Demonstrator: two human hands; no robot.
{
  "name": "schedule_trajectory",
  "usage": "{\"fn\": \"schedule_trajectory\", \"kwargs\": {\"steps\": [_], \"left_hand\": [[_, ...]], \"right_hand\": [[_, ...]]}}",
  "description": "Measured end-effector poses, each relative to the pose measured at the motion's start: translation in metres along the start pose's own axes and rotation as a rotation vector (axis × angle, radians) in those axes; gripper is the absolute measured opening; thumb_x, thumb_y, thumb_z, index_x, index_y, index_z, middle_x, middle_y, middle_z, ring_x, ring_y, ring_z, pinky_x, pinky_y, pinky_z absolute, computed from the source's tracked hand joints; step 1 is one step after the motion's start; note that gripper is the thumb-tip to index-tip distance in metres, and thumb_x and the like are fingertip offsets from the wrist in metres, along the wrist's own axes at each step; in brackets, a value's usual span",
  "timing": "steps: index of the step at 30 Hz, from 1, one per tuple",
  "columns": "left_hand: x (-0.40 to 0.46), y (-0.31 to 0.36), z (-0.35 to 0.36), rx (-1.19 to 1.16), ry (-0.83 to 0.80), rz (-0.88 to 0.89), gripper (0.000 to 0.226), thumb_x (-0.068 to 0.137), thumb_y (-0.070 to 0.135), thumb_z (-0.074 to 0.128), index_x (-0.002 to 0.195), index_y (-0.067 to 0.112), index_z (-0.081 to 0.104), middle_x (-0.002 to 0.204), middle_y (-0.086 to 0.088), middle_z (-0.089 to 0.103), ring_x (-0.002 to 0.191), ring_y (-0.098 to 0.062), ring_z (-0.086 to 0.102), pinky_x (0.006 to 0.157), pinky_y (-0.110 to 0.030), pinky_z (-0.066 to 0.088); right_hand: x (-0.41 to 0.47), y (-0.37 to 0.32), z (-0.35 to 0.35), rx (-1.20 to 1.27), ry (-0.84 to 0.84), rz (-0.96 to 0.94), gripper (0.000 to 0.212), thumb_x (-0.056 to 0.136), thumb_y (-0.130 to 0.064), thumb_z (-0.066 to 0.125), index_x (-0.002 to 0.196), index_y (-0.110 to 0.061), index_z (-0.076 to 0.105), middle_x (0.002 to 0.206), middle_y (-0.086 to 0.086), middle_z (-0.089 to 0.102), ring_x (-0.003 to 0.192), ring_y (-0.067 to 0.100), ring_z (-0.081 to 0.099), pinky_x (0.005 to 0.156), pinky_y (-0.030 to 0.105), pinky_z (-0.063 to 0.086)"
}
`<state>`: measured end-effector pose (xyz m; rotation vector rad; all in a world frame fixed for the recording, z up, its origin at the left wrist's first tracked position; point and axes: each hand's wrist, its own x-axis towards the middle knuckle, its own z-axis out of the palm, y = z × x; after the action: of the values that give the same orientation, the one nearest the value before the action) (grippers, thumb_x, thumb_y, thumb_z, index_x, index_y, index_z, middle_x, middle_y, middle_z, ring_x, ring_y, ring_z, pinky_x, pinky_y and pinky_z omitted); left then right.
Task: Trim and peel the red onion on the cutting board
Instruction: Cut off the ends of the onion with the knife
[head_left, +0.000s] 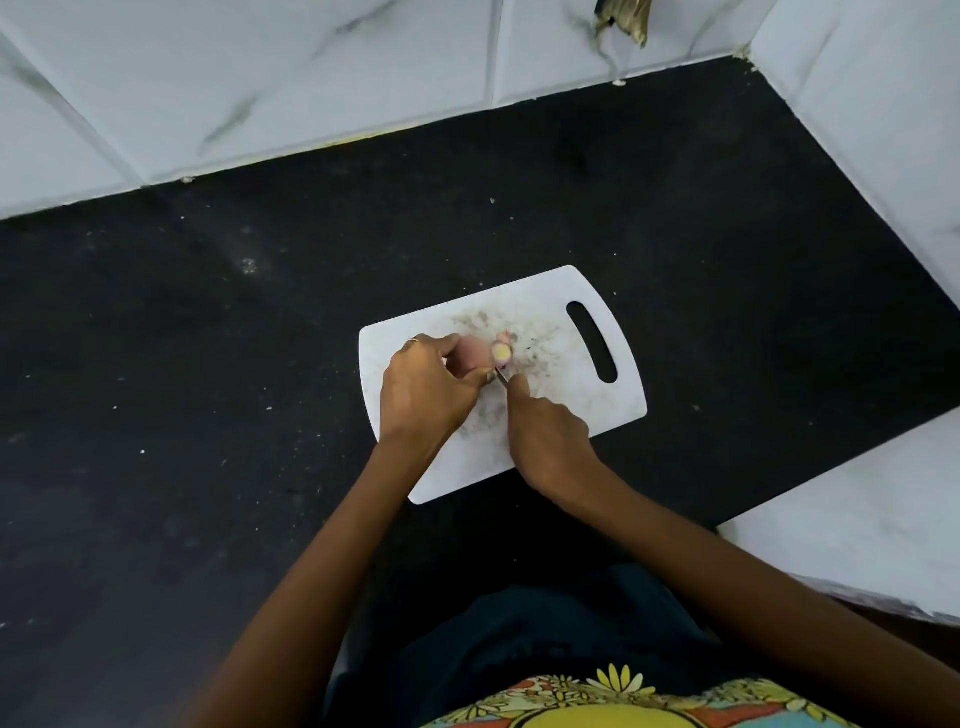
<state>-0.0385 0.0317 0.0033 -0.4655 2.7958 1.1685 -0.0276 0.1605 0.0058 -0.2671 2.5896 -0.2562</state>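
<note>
Two bare hands worked over the white cutting board (571, 415), which lay at a slant on the dark floor (208, 364), its slot handle (592, 342) at the end farther from the left hand. The left hand (423, 392) gripped the red onion (471, 354) near the middle of the board, fingers curled round the bulb from the side away from the slot handle, with a thin ring showing on one finger. The onion rested on the board's surface, and its pinkish skin showed between the fingers. Just beside it, toward the slot handle, a small cut-off piece (502, 354) lay with its pale yellowish face turned up, and another pink scrap sat just beyond that piece. The right hand (545, 434) was clenched round a knife (501, 378), with the forefinger stretched along it; only a short bit of blade showed, between the onion and the cut piece, and the handle was hidden inside the fist. Grey smudges and dark specks marked the board's centre around the onion. White marble-patterned tiles (260, 78) rose beyond the board's far edge, and more white tile (857, 493) stood past its handle end. On the near side of the board, dark clothing and a bright flowered garment (623, 701) showed between the forearms
</note>
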Motion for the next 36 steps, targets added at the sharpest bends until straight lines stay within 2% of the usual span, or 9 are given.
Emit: {"fn": "schedule_trajectory", "kwargs": {"steps": [7, 10, 14, 17, 20, 24, 28, 31, 36], "left_hand": [[-0.009, -0.006, -0.006, -0.084, -0.001, 0.008, 0.041, 0.076, 0.032, 0.077, 0.114, 0.02, 0.066, 0.107, 0.001, 0.07, 0.09, -0.014, 0.065, 0.076, -0.022, 0.046], [-0.01, -0.011, -0.008, -0.095, -0.009, 0.006, 0.044, 0.076, 0.035, 0.077, 0.116, 0.02, 0.063, 0.107, 0.002, 0.069, 0.091, -0.013, 0.064, 0.078, -0.023, 0.048], [-0.013, -0.013, -0.003, -0.094, 0.001, 0.004, 0.058, 0.075, 0.039, 0.076, 0.125, 0.02, 0.055, 0.111, -0.003, 0.067, 0.094, -0.018, 0.065, 0.085, -0.037, 0.054], [-0.013, -0.014, 0.0, -0.073, 0.003, -0.006, 0.064, 0.07, 0.038, 0.078, 0.127, 0.02, 0.053, 0.113, -0.005, 0.065, 0.097, -0.021, 0.064, 0.086, -0.04, 0.054], [-0.012, -0.014, 0.001, -0.018, 0.02, 0.005, 0.065, 0.067, 0.038, 0.081, 0.124, 0.018, 0.056, 0.113, -0.005, 0.063, 0.102, -0.021, 0.06, 0.086, -0.038, 0.052], [-0.011, -0.011, 0.004, 0.065, 0.043, 0.024, 0.07, 0.066, 0.04, 0.081, 0.127, 0.018, 0.054, 0.121, -0.007, 0.057, 0.111, -0.023, 0.053, 0.088, -0.038, 0.051], [-0.009, -0.007, 0.011, 0.101, 0.035, 0.037, 0.061, 0.07, 0.038, 0.078, 0.123, 0.016, 0.056, 0.12, -0.008, 0.053, 0.109, -0.025, 0.052, 0.082, -0.037, 0.05], [-0.008, -0.006, 0.013, 0.096, 0.052, 0.047, 0.048, 0.073, 0.036, 0.073, 0.115, 0.016, 0.062, 0.113, -0.008, 0.056, 0.102, -0.026, 0.054, 0.078, -0.038, 0.051], [-0.01, -0.01, 0.012, 0.017, 0.095, 0.065, 0.044, 0.07, 0.034, 0.075, 0.109, 0.016, 0.064, 0.105, -0.006, 0.058, 0.094, -0.022, 0.058, 0.076, -0.035, 0.051]], "right_hand": [[0.003, 0.006, -0.004, 0.084, -0.015, -0.001, 0.029, 0.098, -0.013, 0.031, 0.127, -0.009, 0.034, 0.11, 0.016, 0.062, 0.098, 0.035, 0.061, 0.072, 0.039, 0.039], [0.002, 0.01, -0.011, 0.217, 0.106, -0.015, 0.028, 0.1, -0.02, 0.034, 0.126, -0.009, 0.038, 0.101, 0.017, 0.064, 0.093, 0.039, 0.062, 0.073, 0.042, 0.044], [0.01, 0.016, -0.019, 0.378, 0.24, 0.017, 0.013, 0.097, -0.024, 0.042, 0.092, -0.012, 0.042, 0.083, 0.013, 0.06, 0.083, 0.035, 0.058, 0.064, 0.036, 0.037], [0.022, 0.019, -0.018, 0.502, 0.218, 0.07, 0.022, 0.093, -0.026, 0.05, 0.077, -0.016, 0.039, 0.071, 0.002, 0.05, 0.074, 0.028, 0.054, 0.061, 0.037, 0.038], [0.033, 0.02, -0.017, 0.639, 0.183, 0.122, 0.026, 0.089, -0.035, 0.059, 0.09, -0.01, 0.053, 0.074, 0.0, 0.053, 0.073, 0.023, 0.056, 0.059, 0.039, 0.047], [0.044, 0.014, -0.016, 0.87, 0.174, 0.206, 0.042, 0.08, -0.043, 0.071, 0.103, -0.009, 0.061, 0.09, 0.008, 0.066, 0.072, 0.018, 0.061, 0.044, 0.024, 0.042], [0.049, 0.007, -0.02, 0.975, 0.17, 0.267, 0.037, 0.078, -0.034, 0.076, 0.098, -0.004, 0.066, 0.088, 0.012, 0.069, 0.059, 0.015, 0.059, 0.036, 0.02, 0.04], [0.049, 0.004, -0.019, 1.028, 0.174, 0.313, 0.03, 0.077, -0.026, 0.077, 0.096, -0.005, 0.066, 0.085, 0.008, 0.067, 0.059, 0.014, 0.058, 0.037, 0.021, 0.042], [0.048, 0.004, -0.016, 1.164, 0.222, 0.345, 0.025, 0.074, -0.02, 0.08, 0.093, -0.009, 0.068, 0.081, 0.003, 0.066, 0.062, 0.012, 0.059, 0.035, 0.017, 0.039]]}}
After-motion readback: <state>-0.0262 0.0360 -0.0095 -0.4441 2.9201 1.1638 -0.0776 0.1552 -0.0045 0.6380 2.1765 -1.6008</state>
